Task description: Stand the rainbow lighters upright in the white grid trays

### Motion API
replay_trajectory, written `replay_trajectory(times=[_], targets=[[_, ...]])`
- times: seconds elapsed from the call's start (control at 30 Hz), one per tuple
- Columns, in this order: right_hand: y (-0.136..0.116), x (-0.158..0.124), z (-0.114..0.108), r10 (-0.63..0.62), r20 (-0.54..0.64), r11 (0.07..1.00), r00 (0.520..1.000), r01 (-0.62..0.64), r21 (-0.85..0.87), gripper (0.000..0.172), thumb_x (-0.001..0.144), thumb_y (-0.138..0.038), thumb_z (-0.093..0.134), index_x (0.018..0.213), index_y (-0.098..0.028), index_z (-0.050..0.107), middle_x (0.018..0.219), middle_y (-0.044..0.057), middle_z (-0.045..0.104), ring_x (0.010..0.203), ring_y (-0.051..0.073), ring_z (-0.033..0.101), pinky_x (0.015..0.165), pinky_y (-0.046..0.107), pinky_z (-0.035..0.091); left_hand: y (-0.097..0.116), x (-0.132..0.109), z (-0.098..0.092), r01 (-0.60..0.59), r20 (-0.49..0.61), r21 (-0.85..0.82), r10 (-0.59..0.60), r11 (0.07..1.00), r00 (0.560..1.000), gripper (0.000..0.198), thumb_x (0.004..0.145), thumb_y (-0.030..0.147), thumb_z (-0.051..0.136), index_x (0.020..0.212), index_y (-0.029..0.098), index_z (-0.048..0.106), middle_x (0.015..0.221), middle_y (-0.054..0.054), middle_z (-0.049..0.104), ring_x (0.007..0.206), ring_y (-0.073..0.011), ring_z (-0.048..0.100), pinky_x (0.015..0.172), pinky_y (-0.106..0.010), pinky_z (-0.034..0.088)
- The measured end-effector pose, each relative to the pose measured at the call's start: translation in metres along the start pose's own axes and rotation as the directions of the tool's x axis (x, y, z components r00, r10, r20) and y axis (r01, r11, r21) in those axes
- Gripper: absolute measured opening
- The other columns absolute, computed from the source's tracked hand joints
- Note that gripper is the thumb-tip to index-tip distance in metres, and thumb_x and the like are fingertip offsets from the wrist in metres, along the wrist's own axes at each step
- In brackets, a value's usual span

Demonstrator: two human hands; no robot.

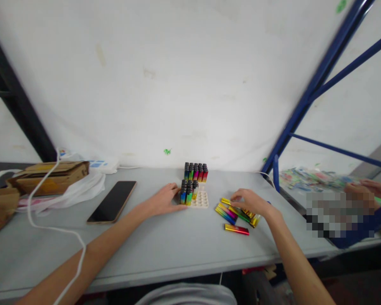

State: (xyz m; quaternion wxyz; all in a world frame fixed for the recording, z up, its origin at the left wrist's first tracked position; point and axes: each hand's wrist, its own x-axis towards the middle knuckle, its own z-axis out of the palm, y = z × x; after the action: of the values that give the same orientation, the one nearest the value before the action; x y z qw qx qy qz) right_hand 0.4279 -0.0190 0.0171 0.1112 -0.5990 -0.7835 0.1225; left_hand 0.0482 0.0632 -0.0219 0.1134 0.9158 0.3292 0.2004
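Observation:
A white tray with round holes lies mid-table, its left part filled with upright lighters in blue, green and yellow. Behind it stands a block of multicoloured lighters with black tops. My left hand rests at the tray's left side, thumb and fingers apart, touching the edge of the lighters. To the right, my right hand is over a loose pile of shiny lighter sleeves, its fingertips pinched at the pile; what they hold is too small to make out. A red and yellow one lies in front.
On the left lie a black phone, cardboard boxes, a plastic bag and a white cable. A blue metal frame rises at right; beyond it are another person's hands and plastic packets.

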Motion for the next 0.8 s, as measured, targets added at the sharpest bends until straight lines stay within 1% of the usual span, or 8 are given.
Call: replay_trajectory(times=[0.1,0.3,0.37,0.43,0.5,0.6,0.7,0.8], targets=[[0.002,0.002,0.006,-0.028,-0.028,0.999,0.999,0.028,-0.021,0.02,0.087,-0.035,0.065,0.09,-0.018,0.074,0.095,0.011,0.073,0.087,0.024,0.066,0.085,0.035,0.048,0.002,0.0,0.0,0.021,-0.017,-0.007,-0.021,1.0,1.0,0.057,0.079,0.069,0.066,0.102,0.016,0.069,0.103,-0.013,0.064,0.097,-0.0314,0.06,0.092,-0.042,0.05],[-0.007,0.009,0.002,0.057,-0.206,0.998,0.977,-0.049,0.041,0.027,0.097,-0.04,0.051,0.106,-0.02,0.067,0.074,0.004,0.069,0.069,0.019,0.061,0.066,0.029,0.043,0.001,0.001,0.002,0.045,-0.02,-0.008,-0.045,0.999,0.999,0.057,0.078,0.069,0.067,0.101,0.017,0.069,0.102,-0.013,0.064,0.095,-0.0318,0.06,0.092,-0.044,0.05],[-0.017,0.015,-0.001,0.028,-0.277,0.996,0.961,-0.002,0.094,0.03,0.095,-0.044,0.054,0.103,-0.02,0.07,0.073,0.003,0.068,0.063,0.017,0.058,0.064,0.029,0.041,0.001,0.001,0.002,0.049,-0.019,0.007,-0.048,0.999,0.999,0.057,0.078,0.069,0.066,0.101,0.017,0.068,0.103,-0.013,0.064,0.096,-0.032,0.061,0.092,-0.043,0.05],[-0.03,0.022,-0.003,0.016,-0.33,0.973,0.944,0.061,0.224,0.034,0.091,-0.049,0.059,0.1,-0.019,0.073,0.075,0.003,0.068,0.06,0.015,0.054,0.062,0.029,0.04,0.002,0.001,0.001,0.052,-0.02,0.011,-0.052,0.999,0.998,0.057,0.077,0.07,0.066,0.1,0.017,0.069,0.103,-0.013,0.064,0.096,-0.0322,0.061,0.091,-0.042,0.05],[-0.046,0.028,-0.004,0.059,-0.346,0.897,0.937,0.103,0.431,0.04,0.088,-0.054,0.063,0.101,-0.018,0.074,0.075,0.002,0.067,0.057,0.014,0.049,0.058,0.028,0.038,0.003,0.0,0.0,0.055,-0.024,0.001,-0.055,0.998,0.998,0.058,0.077,0.071,0.066,0.098,0.017,0.069,0.103,-0.013,0.065,0.095,-0.0324,0.062,0.089,-0.042,0.05],[-0.073,0.034,-0.006,0.122,-0.373,0.715,0.92,0.179,0.676,0.044,0.084,-0.058,0.067,0.099,-0.017,0.074,0.074,0.001,0.064,0.058,0.013,0.044,0.054,0.027,0.035,0.004,0.0,-0.002,0.049,-0.023,-0.013,-0.049,0.999,0.999,0.062,0.077,0.075,0.064,0.1,0.018,0.069,0.102,-0.013,0.065,0.094,-0.032,0.061,0.087,-0.042,0.051],[-0.096,0.04,-0.011,0.11,-0.428,0.603,0.897,0.282,0.746,0.04,0.086,-0.058,0.066,0.086,-0.018,0.07,0.068,0.0,0.058,0.062,0.013,0.046,0.059,0.027,0.04,0.002,0.001,-0.002,0.042,-0.018,-0.018,-0.042,0.999,0.999,0.063,0.077,0.076,0.063,0.102,0.018,0.069,0.102,-0.011,0.065,0.095,-0.0315,0.061,0.087,-0.041,0.05],[-0.11,0.051,-0.013,0.063,-0.427,0.488,0.902,0.345,0.802,0.042,0.09,-0.058,0.062,0.076,-0.018,0.066,0.07,0.002,0.061,0.07,0.015,0.054,0.07,0.029,0.047,0.0,0.001,-0.001,0.034,-0.02,-0.013,-0.035,0.999,0.999,0.062,0.077,0.076,0.063,0.102,0.019,0.068,0.102,-0.011,0.065,0.096,-0.0316,0.061,0.087,-0.041,0.05]])
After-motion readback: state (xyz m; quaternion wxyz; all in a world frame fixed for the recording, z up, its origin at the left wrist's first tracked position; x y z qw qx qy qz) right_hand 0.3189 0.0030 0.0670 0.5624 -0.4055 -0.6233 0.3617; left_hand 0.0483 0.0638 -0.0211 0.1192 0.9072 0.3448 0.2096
